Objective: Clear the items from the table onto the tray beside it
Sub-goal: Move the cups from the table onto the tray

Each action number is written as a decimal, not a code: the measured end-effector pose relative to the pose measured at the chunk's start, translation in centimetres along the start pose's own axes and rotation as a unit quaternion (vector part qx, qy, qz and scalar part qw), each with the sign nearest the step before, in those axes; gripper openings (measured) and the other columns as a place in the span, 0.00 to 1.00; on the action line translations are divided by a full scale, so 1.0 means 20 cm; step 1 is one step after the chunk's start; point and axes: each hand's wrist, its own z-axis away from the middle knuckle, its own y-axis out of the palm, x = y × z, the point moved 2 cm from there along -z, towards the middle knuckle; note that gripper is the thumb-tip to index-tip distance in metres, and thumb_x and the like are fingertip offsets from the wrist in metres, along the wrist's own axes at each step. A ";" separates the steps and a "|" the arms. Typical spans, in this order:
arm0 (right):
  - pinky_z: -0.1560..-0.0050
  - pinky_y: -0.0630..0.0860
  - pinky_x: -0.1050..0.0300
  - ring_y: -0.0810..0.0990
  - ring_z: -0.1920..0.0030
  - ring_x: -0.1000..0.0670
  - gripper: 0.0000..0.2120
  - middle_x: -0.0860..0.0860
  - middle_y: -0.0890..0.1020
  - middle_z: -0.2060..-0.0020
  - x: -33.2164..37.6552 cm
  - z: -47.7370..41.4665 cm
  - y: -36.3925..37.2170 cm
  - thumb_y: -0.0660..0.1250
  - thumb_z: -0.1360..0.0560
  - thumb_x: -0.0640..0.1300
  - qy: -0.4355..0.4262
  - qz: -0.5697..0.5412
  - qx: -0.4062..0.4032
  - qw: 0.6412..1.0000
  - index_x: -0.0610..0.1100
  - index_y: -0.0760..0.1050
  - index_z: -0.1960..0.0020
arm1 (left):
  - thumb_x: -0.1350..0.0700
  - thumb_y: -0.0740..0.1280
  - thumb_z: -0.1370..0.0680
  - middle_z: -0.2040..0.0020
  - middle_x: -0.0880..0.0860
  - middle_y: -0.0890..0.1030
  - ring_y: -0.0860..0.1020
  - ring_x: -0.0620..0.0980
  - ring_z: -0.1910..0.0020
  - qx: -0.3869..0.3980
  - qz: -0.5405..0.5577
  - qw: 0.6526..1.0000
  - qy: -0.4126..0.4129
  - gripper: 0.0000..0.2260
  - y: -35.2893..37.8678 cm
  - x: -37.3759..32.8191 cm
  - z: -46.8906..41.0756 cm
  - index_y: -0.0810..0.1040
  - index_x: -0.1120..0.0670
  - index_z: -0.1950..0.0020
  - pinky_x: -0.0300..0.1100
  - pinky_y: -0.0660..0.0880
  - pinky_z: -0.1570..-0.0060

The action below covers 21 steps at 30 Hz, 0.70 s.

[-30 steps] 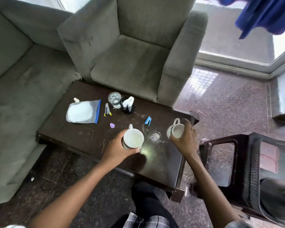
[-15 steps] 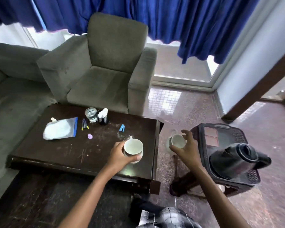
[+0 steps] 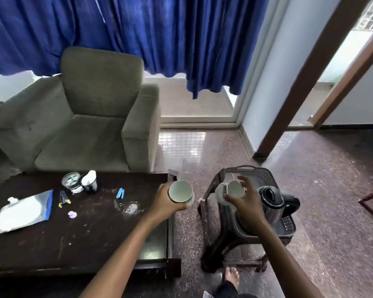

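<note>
My left hand [image 3: 166,203] grips a white mug [image 3: 180,192] above the right edge of the dark table [image 3: 80,237]. My right hand [image 3: 247,203] holds a second white mug [image 3: 229,189] over the left part of the dark tray [image 3: 265,179], which sits on a stool to the right of the table. On the table lie a white zip bag [image 3: 24,211], a glass of water [image 3: 70,182], a black cup with tissue [image 3: 89,182], a blue clip [image 3: 120,193], a small purple piece [image 3: 72,214] and an overturned clear glass [image 3: 128,207].
A black and steel kettle [image 3: 271,203] stands on the tray's right half. A grey armchair [image 3: 84,125] is behind the table, with blue curtains above. My bare foot [image 3: 232,276] is on the stone floor below the stool.
Both hands have carried their mugs to the right: the left mug from mid-table to the table's right edge, the right mug from beside the table to over the tray. My view has swung right and up.
</note>
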 end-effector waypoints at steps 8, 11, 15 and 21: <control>0.52 0.68 0.60 0.76 0.49 0.49 0.28 0.47 0.79 0.48 -0.33 -0.53 -0.42 0.78 0.38 0.40 0.019 0.006 -0.033 0.999 0.44 0.71 0.40 | 0.53 0.81 0.41 0.45 0.48 0.74 0.74 0.48 0.45 0.026 0.028 0.999 0.002 0.34 0.55 -0.34 -0.37 0.69 0.51 0.40 0.43 0.73 0.47; 0.53 0.69 0.58 0.77 0.48 0.46 0.28 0.46 0.80 0.48 -0.51 -0.77 -0.56 0.77 0.38 0.41 0.036 0.026 -0.040 0.998 0.46 0.71 0.41 | 0.54 0.81 0.40 0.46 0.47 0.74 0.75 0.49 0.45 0.039 0.018 0.999 -0.006 0.32 0.76 -0.45 -0.51 0.67 0.47 0.43 0.40 0.71 0.50; 0.55 0.68 0.58 0.79 0.47 0.42 0.27 0.42 0.81 0.47 -0.75 -1.03 -0.65 0.77 0.38 0.40 0.083 0.061 -0.019 0.994 0.44 0.72 0.41 | 0.54 0.80 0.38 0.46 0.46 0.74 0.74 0.48 0.46 0.056 -0.016 0.998 -0.019 0.33 0.98 -0.58 -0.64 0.68 0.51 0.39 0.38 0.69 0.52; 0.56 0.74 0.55 0.79 0.51 0.41 0.25 0.42 0.81 0.49 -1.08 -1.30 -0.55 0.75 0.37 0.45 0.135 0.161 0.087 0.974 0.45 0.71 0.43 | 0.53 0.80 0.39 0.47 0.45 0.73 0.75 0.47 0.47 0.039 -0.055 0.997 -0.042 0.33 1.15 -0.66 -0.77 0.68 0.50 0.40 0.34 0.68 0.60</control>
